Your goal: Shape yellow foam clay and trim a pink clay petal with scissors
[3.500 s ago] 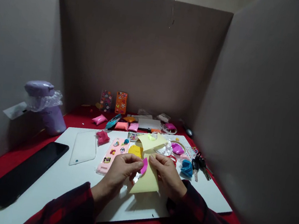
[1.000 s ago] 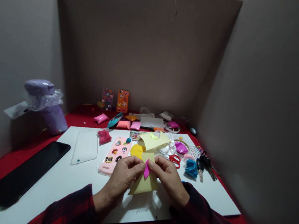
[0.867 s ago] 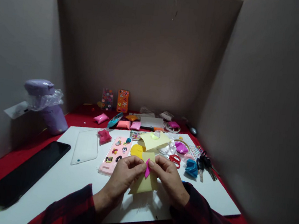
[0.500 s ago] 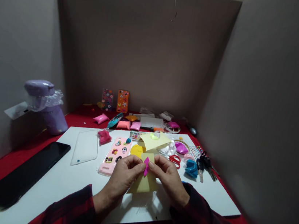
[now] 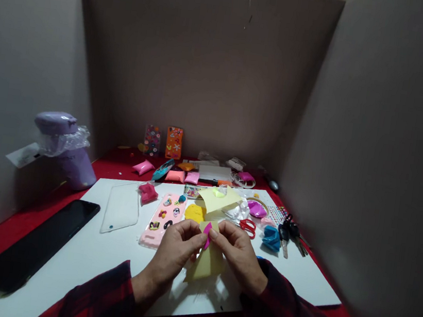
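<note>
The strip (image 5: 208,229) is magenta, the paper (image 5: 208,263) pale yellow; at the strip's nine o'clock, the phone case (image 5: 168,215) is pink with multicoloured charms (image 5: 162,214).

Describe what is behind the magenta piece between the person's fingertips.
A pale yellow paper strip shows behind the magenta piece, mostly below it. The part directly behind the piece is covered, and the left hand and right hand hide more of the strip.

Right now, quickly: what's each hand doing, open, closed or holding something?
Left hand: closed, pinching the magenta piece.
Right hand: closed, pinching the same piece; whether it also grips the yellow paper cannot be told.
</note>
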Demonstrator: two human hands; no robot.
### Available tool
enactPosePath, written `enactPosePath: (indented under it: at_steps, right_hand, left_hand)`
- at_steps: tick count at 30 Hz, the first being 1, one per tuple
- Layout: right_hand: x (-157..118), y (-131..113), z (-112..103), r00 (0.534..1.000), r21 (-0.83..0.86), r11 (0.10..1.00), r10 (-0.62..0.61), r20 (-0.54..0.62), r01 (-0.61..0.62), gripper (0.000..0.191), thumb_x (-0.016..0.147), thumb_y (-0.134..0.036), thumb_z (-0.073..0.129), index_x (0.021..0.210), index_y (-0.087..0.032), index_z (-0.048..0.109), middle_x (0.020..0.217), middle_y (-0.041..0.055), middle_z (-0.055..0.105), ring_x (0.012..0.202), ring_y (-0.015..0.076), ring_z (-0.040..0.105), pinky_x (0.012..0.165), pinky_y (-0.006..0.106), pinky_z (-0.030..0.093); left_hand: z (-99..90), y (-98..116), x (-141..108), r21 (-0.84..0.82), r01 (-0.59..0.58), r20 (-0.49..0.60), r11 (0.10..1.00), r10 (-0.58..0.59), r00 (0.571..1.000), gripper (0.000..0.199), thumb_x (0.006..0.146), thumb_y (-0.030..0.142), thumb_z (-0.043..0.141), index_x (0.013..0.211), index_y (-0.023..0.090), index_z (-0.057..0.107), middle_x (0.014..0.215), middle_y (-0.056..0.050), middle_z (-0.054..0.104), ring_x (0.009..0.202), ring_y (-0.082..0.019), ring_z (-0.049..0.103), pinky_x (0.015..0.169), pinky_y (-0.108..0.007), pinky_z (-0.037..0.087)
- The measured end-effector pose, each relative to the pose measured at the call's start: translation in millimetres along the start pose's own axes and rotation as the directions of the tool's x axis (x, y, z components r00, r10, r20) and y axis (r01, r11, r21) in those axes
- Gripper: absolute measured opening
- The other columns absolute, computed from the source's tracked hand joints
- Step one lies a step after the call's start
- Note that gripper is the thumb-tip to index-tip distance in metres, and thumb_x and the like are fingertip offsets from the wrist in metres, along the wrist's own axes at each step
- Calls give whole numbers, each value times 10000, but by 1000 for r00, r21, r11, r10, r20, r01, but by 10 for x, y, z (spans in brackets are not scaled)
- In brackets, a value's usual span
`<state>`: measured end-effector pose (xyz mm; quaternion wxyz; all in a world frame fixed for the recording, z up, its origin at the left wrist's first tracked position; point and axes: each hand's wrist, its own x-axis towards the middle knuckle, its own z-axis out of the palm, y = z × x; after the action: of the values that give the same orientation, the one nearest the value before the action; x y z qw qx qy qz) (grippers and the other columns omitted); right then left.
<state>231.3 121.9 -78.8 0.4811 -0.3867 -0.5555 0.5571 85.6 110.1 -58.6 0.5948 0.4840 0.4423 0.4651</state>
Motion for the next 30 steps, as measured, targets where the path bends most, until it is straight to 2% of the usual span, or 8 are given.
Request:
enactPosePath:
  at_steps: [7,30]
  right_hand:
    - [11,-18,-2,999,-19,999,-48,-7,48,384,758,-516,648,694,-163,510,645,-15,467,582,111,414,528,219,330]
    - [15,42,-25,1000,-37,999,-18,1,18,385,810,-481,619,657,-154,485,603,-18,459,541,92,399,491,213,295]
  left_hand:
    - [-5,-21,11,2,-2,-21,1000,2,1000,299,670,380,689,607,152,505,535,34,489,482,-65,423,453,-155,338]
    - [-17,-36,14,-16,15,15,1000,-15,1000,312,648,375,720,621,142,514,543,39,493,492,-54,425,453,-141,345]
